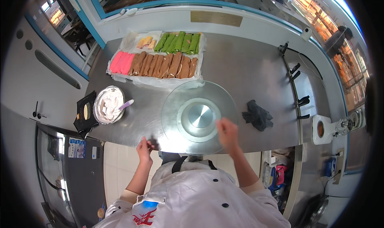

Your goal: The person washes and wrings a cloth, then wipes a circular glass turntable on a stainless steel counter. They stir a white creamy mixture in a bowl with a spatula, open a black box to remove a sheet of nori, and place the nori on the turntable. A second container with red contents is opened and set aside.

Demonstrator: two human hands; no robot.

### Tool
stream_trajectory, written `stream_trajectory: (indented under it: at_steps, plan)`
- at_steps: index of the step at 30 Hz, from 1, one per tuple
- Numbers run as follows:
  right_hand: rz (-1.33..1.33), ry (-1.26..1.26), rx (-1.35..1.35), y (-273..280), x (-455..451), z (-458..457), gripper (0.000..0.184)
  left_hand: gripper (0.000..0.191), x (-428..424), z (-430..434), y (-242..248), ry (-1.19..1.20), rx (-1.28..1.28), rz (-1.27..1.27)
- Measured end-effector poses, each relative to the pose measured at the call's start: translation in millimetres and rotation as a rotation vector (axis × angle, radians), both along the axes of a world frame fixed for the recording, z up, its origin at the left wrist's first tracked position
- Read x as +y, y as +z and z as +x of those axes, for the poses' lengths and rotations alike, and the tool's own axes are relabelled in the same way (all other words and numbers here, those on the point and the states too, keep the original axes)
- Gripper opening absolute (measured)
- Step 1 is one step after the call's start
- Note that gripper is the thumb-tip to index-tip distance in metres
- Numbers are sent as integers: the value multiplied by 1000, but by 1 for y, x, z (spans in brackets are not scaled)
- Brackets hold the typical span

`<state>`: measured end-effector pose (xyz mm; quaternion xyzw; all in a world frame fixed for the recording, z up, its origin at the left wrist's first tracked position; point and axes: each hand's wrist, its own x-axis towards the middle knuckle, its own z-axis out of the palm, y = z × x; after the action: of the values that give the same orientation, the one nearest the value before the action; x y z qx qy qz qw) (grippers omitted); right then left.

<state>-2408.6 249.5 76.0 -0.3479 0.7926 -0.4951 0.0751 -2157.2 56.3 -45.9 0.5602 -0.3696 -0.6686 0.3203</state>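
Note:
A round glass turntable (171, 108) with a silver metal hub lies on the stainless steel table (234, 57). My right hand (228, 135) is over the turntable's right side, its fingers curled and somewhat blurred; whether it holds anything cannot be told. My left hand (145, 148) is at the table's front edge, left of the turntable, thumb and fingers close together, with no object plainly visible in it. A metal bowl of whipped cream (109, 103) with a purple-handled spatula (127, 104) stands to the left. Right of the turntable lies a crumpled dark cloth (258, 115).
Green rolled crepes (180, 43), brown ones (162, 64), pink ones (121, 61) and small yellow rolls (146, 42) lie on white paper at the back left. A black packet (85, 114) lies beside the bowl. Black-handled knives (303, 101) line the right side, near a mixer (324, 129).

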Motion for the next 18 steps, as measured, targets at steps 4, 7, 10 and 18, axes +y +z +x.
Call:
stream_trajectory:
  at_steps: [4, 7, 10, 18]
  plan:
    - [-99, 701, -293, 29, -49, 71, 11, 39, -31, 52, -12, 525, 123, 140]
    - [-116, 1362, -394, 41, -92, 139, 22, 37, -91, 116, -7, 901, 359, 279]
    - [-342, 1519, -216, 49, -124, 213, 21, 40, -157, 174, 19, 1159, 412, -48]
    - [-384, 1550, -627, 87, -147, 304, 33, 40, -249, 302, 153, 1661, 197, -167]
